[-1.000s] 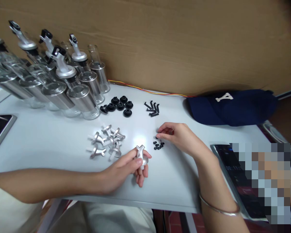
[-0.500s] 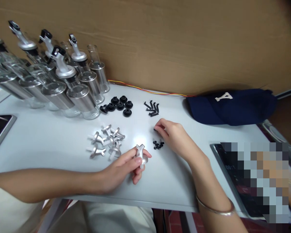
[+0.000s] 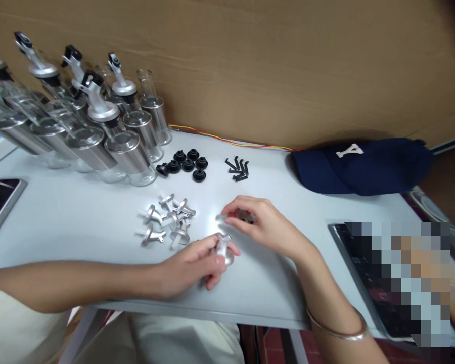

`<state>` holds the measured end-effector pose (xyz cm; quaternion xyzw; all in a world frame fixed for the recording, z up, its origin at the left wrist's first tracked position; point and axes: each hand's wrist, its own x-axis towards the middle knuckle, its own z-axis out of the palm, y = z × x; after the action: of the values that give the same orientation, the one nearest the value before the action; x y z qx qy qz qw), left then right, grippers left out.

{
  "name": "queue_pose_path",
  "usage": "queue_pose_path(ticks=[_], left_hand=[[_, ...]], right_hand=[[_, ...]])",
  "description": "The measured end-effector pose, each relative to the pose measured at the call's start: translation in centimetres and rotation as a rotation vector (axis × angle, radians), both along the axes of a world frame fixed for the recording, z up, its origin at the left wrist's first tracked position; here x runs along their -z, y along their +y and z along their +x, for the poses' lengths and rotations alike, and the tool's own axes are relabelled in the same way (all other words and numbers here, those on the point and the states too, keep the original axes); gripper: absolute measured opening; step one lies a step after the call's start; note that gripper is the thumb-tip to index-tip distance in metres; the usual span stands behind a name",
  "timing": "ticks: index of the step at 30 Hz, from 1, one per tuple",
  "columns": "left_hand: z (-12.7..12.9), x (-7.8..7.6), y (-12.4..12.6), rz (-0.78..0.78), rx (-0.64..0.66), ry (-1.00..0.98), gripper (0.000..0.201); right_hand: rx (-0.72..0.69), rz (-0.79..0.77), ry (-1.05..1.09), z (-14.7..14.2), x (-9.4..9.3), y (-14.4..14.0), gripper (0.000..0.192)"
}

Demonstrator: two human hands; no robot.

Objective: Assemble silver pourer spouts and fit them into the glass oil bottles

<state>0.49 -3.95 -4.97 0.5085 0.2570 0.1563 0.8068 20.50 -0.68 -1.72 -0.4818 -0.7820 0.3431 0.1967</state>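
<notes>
One part in hand: metal pourer spout (image 3: 223,248), pinched in the left hand (image 3: 191,265) low over the front of the bench (image 3: 79,222), spout end turned up.
Left hand: closed on the spout's round collar, thumb on top, fingers curled under.
Right hand (image 3: 263,227): fingertips pinched together just above the spout's tip; whether a small black piece is held between them cannot be told.
Material: cast or plated metal by the look, judged stiff, light, not fragile.
Surface: polished and judged slippery; a pinch on the thin tube is likely to twist.
Hold point: the wide collar is judged best, tube left free.
Loose stock: more silver spouts (image 3: 167,222) heaped just left of the hands; black rubber seals (image 3: 185,164) and black clips (image 3: 238,169) further back.
Seals: judged soft, grippy.
Clips: thin, easily flicked away.
Bottles (image 3: 109,136): glass and steel, back left, well apart from the hands.
Also on bench: navy cap (image 3: 364,164), back right.
</notes>
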Motion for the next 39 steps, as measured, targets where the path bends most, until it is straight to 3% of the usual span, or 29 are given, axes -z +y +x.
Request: queue_pose_path(ticks=[3, 6, 11, 17, 24, 26, 29, 33, 37, 39], left_hand=[[-0.3, -0.4, 0.1, 0.143, 0.127, 0.028, 0.041], [-0.4, -0.6, 0.2, 0.221, 0.16, 0.009, 0.041], [-0.4, -1.1, 0.3, 0.335, 0.137, 0.051, 0.031], [-0.4, -1.6, 0.1, 0.254, 0.164, 0.073, 0.031], [-0.5, -1.1, 0.2, 0.313, 0.153, 0.053, 0.028], [-0.4, -1.0, 0.2, 0.266, 0.157, 0.037, 0.028], [-0.3, -1.1, 0.2, 0.17, 0.143, 0.01, 0.028], [-0.3, -1.4, 0.1, 0.22, 0.142, 0.045, 0.027], [-0.3, -1.0, 0.0, 0.193, 0.136, 0.022, 0.031], [-0.2, -0.6, 0.0, 0.159, 0.1, 0.009, 0.034]], right_hand=[[-0.128, -0.056, 0.033, -0.7, -0.2, -0.5, 0.017], [-0.22, -0.045, -0.004, -1.6, -0.1, -1.0, 0.021], [-0.2, 0.093, -0.104, -2.9, 0.5, -1.6, 0.029], [-0.247, 0.154, -0.189, -3.3, 0.2, -1.7, 0.021], [-0.257, 0.163, -0.189, -3.3, 0.0, -1.7, 0.022], [-0.241, 0.16, -0.192, -3.2, 0.1, -1.7, 0.018], [-0.213, 0.174, -0.197, -3.1, 0.1, -1.6, 0.022], [-0.31, 0.132, -0.192, -3.2, 0.0, -1.6, 0.038], [-0.266, 0.116, -0.185, -3.4, 0.0, -1.4, 0.016], [-0.241, 0.124, -0.187, -3.4, 0.2, -1.3, 0.017]])
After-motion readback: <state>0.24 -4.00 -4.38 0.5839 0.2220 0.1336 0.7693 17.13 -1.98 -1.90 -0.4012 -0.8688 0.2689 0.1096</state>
